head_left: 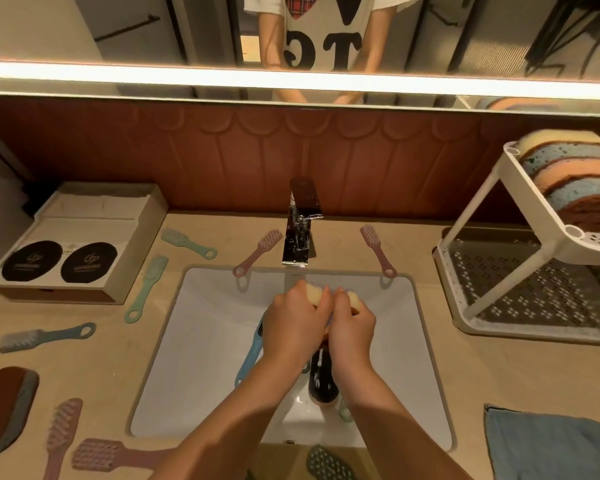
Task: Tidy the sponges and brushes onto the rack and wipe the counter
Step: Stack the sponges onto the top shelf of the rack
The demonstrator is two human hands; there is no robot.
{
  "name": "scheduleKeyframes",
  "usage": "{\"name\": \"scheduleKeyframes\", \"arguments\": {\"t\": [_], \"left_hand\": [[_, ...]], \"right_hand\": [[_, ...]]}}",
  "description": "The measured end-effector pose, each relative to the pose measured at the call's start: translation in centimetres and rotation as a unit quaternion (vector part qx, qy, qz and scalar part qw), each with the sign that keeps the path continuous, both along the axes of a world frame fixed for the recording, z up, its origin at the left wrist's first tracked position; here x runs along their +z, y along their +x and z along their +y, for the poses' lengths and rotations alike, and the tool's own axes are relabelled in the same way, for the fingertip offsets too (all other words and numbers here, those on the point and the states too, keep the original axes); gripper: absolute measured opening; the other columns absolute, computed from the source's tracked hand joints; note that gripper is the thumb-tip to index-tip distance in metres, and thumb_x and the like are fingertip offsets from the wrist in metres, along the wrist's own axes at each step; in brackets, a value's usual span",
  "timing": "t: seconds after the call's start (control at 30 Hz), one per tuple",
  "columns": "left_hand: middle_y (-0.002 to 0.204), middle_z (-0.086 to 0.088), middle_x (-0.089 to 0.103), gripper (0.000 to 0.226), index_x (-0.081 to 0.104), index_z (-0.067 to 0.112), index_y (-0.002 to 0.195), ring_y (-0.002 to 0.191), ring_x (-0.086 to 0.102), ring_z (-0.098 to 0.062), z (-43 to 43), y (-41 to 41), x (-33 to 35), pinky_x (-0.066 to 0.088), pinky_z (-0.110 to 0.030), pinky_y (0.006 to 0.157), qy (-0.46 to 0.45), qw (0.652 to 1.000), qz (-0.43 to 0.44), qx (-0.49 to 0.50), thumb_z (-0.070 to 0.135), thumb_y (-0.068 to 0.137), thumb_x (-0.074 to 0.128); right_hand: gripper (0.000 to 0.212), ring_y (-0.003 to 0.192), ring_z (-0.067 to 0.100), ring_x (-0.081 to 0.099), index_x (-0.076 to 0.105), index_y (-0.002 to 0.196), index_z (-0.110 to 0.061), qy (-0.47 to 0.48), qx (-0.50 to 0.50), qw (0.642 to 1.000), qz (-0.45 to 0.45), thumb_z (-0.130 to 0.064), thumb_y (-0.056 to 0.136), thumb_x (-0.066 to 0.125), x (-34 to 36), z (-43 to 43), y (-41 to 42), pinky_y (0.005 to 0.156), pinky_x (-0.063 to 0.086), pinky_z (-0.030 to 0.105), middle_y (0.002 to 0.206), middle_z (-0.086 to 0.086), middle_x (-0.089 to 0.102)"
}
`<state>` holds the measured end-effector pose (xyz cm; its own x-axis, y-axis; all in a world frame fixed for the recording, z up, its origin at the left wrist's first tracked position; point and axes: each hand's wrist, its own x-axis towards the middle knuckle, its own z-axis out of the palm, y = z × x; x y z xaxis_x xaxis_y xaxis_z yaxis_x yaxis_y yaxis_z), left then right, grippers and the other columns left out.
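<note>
Two grips: left hand [293, 320], right hand [352, 327] fingers clamped on sponge [314, 293] | over sink [201, 341], well inside rim

head view, steeply down, close over sink [194, 341]

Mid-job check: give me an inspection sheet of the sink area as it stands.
Surface: beige counter around a white sink; wetness cannot be judged.
Job's things: sponges fill the top tier of the rack; seven brushes and a brown sponge lie on the counter; blue brush and dark brush in the sink; blue cloth at right.
Clutter: box with two black discs at left.
Grips: left hand and right hand both grip the yellow sponge over the sink.
Cables: nothing seen.
Surroundings: faucet, brown backsplash, lit mirror.
</note>
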<state>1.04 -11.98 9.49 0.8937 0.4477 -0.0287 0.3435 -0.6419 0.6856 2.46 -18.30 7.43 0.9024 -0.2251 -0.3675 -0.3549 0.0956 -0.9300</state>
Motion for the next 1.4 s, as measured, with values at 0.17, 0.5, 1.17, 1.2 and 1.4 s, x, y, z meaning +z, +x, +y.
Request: {"name": "scheduleKeyframes", "arguments": {"t": [0.17,0.5,1.17,1.2,1.4], "left_hand": [[0.091,-0.011,0.068,0.035,0.058,0.01,0.095,0.083,0.061,-0.027,0.1,0.3,-0.3,0.034,-0.027,0.06,0.081,0.995,0.026,-0.055,0.042,0.093,0.043],[0.092,-0.012,0.067,0.035,0.056,0.011,0.098,0.084,0.062,-0.03,-0.3,0.7,0.2,0.04,-0.033,0.064,0.124,0.986,-0.021,-0.113,0.041,0.095,0.039],[0.119,0.002,0.059,0.039,0.043,0.036,0.128,0.103,0.063,-0.013,-6.5,3.3,11.4,0.057,-0.03,0.079,-0.379,0.89,0.0,-0.253,0.047,0.091,0.042],[0.12,0.004,0.059,0.04,0.042,0.036,0.129,0.103,0.062,-0.012,-7.4,3.5,12.1,0.057,-0.03,0.08,-0.371,0.89,-0.013,-0.265,0.048,0.091,0.041],[0.123,0.0,0.055,0.045,0.037,0.031,0.132,0.105,0.061,-0.011,-12.8,6.5,15.1,0.057,-0.032,0.082,-0.324,0.89,-0.071,-0.314,0.048,0.09,0.04]], "right_hand": [[0.037,0.056,0.017,0.048,0.052,0.052,-0.016,0.02,-0.003,0.999,0.047,-0.011,0.089,0.049,-1.2,0.3,0.3,0.055,0.037,0.029,0.053,0.002,0.052],[0.03,0.064,0.023,0.055,0.056,0.061,-0.013,0.024,0.044,0.997,0.055,-0.018,0.09,0.049,-0.7,-1.4,1.3,0.059,0.041,0.03,0.061,0.008,0.057],[0.035,0.096,0.003,0.065,0.055,0.123,-0.032,-0.056,0.308,0.932,-0.184,-0.034,0.089,0.054,12.8,-19.0,4.8,0.078,0.057,0.024,0.111,-0.008,0.067],[0.035,0.096,0.001,0.065,0.056,0.121,-0.033,-0.056,0.301,0.931,-0.2,-0.035,0.087,0.055,13.5,-19.9,4.9,0.079,0.056,0.023,0.11,-0.009,0.067],[0.043,0.098,0.004,0.066,0.059,0.112,-0.036,-0.021,0.263,0.938,-0.223,-0.047,0.071,0.056,16.8,-25.1,6.7,0.08,0.056,0.027,0.107,-0.007,0.069]]}}
